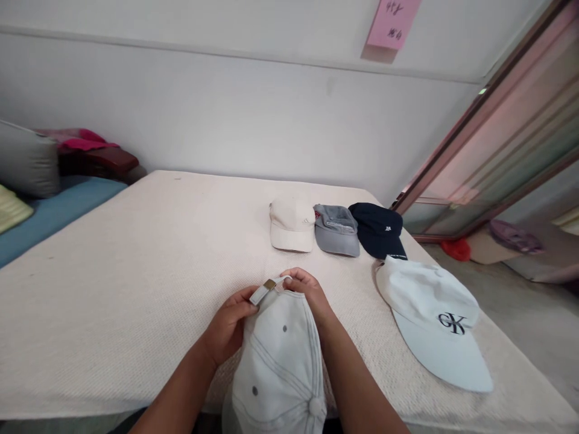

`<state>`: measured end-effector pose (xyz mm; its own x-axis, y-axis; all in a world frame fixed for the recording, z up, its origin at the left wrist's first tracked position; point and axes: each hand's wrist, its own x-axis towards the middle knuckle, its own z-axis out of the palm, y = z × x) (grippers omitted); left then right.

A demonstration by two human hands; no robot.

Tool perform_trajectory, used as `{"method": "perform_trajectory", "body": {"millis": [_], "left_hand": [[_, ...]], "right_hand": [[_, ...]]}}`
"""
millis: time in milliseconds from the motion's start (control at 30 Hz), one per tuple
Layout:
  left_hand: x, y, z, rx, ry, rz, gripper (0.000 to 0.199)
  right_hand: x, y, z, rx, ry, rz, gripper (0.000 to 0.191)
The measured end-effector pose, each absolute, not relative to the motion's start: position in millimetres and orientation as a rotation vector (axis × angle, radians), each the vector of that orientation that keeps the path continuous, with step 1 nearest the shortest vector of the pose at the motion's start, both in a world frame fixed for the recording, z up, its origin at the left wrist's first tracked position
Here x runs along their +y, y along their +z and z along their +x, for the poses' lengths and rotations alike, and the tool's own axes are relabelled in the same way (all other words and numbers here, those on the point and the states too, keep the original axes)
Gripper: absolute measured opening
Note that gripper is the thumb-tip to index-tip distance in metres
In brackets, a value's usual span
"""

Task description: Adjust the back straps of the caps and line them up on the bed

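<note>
A pale grey baseball cap (278, 361) lies crown-up at the near edge of the bed, between my forearms. My left hand (228, 325) pinches its back strap, where a small brass buckle (269, 284) shows. Fingers of my right hand (307, 292) hold the other end of the strap at the cap's rear opening. Both hands grip the cap.
On the cream bedspread (136, 289), a cream cap (292, 224), a grey cap (337, 229) and a navy cap (377, 228) sit in a row. A white cap with a black logo (434, 319) lies at right. Pillows (27, 160) at far left; floor at right.
</note>
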<state>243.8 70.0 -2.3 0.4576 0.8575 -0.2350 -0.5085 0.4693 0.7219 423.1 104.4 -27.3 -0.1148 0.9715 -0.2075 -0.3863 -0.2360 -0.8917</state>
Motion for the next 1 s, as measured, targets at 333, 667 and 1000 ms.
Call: {"method": "perform_trajectory", "body": {"millis": [333, 667, 1000], "left_hand": [[76.5, -16.4, 263.0, 1.017, 0.937, 0.784, 0.02], [74.5, -29.7, 265.1, 1.199, 0.944, 1.072, 0.026], [72.6, -20.6, 265.6, 1.23, 0.948, 1.179, 0.029]], "right_hand": [[95.7, -13.3, 428.7, -1.435, 0.914, -1.088, 0.014], [85.1, -6.9, 421.7, -1.969, 0.647, -1.044, 0.011], [84.2, -15.1, 411.4, -1.728, 0.811, -1.127, 0.011]]}}
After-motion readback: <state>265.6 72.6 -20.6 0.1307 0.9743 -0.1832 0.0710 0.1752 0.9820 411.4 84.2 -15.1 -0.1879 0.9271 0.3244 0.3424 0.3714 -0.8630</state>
